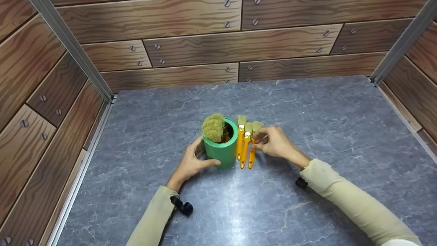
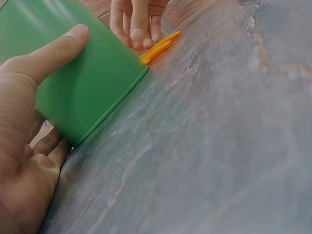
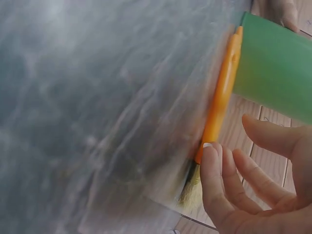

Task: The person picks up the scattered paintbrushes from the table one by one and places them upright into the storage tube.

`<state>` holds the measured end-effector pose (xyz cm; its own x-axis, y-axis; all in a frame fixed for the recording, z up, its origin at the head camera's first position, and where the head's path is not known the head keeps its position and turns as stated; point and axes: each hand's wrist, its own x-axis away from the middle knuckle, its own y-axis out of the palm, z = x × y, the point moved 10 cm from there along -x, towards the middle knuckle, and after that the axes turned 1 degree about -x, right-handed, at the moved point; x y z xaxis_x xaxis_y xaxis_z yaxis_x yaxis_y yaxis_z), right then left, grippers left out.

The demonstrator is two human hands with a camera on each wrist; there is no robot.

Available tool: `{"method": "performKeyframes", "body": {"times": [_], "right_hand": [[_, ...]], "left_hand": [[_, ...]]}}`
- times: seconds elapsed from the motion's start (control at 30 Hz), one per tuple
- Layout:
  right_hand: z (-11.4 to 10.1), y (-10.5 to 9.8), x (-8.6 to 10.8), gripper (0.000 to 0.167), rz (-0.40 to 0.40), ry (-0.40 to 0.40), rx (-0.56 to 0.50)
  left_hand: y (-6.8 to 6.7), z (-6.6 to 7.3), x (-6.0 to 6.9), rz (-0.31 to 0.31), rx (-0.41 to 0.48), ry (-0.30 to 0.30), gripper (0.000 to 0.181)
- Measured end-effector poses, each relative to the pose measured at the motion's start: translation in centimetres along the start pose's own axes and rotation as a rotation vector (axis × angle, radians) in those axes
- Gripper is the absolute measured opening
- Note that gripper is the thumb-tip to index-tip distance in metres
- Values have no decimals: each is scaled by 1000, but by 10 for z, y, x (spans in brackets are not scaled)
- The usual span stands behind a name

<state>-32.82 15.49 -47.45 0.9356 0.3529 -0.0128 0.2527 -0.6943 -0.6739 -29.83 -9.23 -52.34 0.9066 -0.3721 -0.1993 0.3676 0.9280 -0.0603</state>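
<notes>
A green cylindrical cup [image 1: 220, 153] stands upright on the table, with several paintbrushes' pale bristles [image 1: 213, 128] sticking out at its left rim. My left hand [image 1: 191, 161] grips the cup from the left, thumb across its front; the other fingers are partly hidden. Just right of the cup lie three paintbrushes with orange handles [image 1: 245, 150], bristles pointing away from me. Over the rightmost paintbrush [image 1: 252, 160] is my right hand [image 1: 276, 142]. In the right wrist view, its fingertips [image 3: 210, 153] are at an orange handle [image 3: 222, 97], while the thumb [image 3: 268, 134] stands apart from them.
The grey marbled tabletop [image 1: 153, 116] extends around the cup and brushes. Wood-patterned walls [image 1: 191, 48] enclose it at the back and both sides, with metal posts [image 1: 75, 51] at the back corners.
</notes>
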Motion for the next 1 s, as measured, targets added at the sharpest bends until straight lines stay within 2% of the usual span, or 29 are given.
{"method": "performKeyframes", "body": {"times": [0.33,0.47,0.63,0.8,1.0], "right_hand": [[8,6,-6,22,-25,48,115],[9,6,-7,23,-19,55,130],[13,5,-8,25,-40,103,121],[20,-2,-8,26,-60,173,127],[27,-14,-10,30,-40,195,146]], "left_hand": [[-2,-2,0,18,-17,-21,102],[-2,-2,0,16,-13,-19,103],[-2,0,0,11,-20,-6,101],[-2,-1,-1,9,-24,2,98],[-2,-1,-1,7,-15,4,98]]}}
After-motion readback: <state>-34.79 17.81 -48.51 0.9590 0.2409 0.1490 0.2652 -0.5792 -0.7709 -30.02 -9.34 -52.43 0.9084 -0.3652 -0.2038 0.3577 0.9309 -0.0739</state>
